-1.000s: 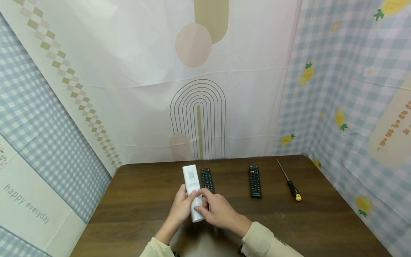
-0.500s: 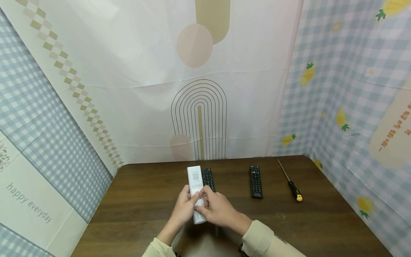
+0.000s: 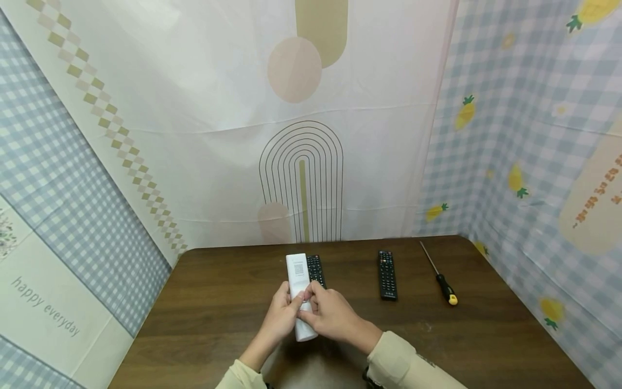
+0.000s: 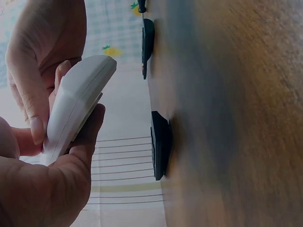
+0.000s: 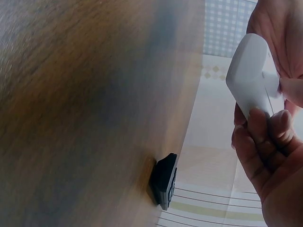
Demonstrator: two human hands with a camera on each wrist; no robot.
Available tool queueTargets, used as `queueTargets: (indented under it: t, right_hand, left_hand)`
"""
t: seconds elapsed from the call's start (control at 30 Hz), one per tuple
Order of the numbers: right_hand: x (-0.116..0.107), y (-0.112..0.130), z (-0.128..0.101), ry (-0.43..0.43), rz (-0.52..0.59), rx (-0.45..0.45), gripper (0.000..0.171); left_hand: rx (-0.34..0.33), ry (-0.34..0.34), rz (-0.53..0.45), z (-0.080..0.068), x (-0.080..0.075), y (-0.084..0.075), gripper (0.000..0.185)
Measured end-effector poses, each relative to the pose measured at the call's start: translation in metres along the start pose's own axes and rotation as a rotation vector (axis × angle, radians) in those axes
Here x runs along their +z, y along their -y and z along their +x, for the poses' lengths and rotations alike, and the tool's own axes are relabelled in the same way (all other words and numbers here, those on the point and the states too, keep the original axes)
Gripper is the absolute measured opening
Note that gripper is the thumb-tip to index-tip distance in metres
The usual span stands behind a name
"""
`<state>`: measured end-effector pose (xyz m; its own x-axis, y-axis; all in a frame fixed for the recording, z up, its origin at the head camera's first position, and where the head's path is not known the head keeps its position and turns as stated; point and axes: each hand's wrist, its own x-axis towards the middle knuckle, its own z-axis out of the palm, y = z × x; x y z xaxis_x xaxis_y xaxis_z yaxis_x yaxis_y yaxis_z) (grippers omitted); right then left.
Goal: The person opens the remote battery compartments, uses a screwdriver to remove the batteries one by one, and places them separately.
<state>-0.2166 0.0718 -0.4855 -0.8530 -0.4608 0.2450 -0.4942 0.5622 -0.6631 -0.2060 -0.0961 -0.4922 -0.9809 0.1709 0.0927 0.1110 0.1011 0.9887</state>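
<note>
A white remote point(image 3: 300, 286) is held above the wooden table point(image 3: 209, 313), back side up with a small label near its far end. My left hand point(image 3: 282, 319) grips it from the left and below, fingers curled under it point(image 4: 71, 156). My right hand point(image 3: 330, 316) holds its near part from the right, with fingertips pressing on the back. The wrist views show the white remote point(image 4: 75, 106) point(image 5: 253, 82) lifted off the table between both hands. My right hand point(image 5: 265, 161) wraps its end.
A black remote point(image 3: 316, 270) lies just behind the hands; it also shows as the black remote point(image 4: 160, 144) point(image 5: 164, 179). A second black remote point(image 3: 387, 274) lies to the right, then a screwdriver point(image 3: 439, 275) with a black and yellow handle. Patterned cloth walls stand on three sides.
The white remote has shifted slightly right and turned a little straighter. Both hands kept their hold, with the right fingers sliding on its back.
</note>
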Motion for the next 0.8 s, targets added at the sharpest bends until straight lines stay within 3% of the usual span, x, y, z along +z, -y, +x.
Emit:
queueTargets:
  t: [0.43,0.8]
  right_hand:
    - [-0.001,-0.009,0.000,-0.047,0.037,0.039,0.022]
    - [0.002,-0.013,0.000,-0.034,0.079,0.033,0.023]
  left_hand:
    - [0.006,0.027,0.046,0.000,0.009,-0.001,0.025]
    - [0.029,0.019,0.075,0.000,0.007,0.001,0.022]
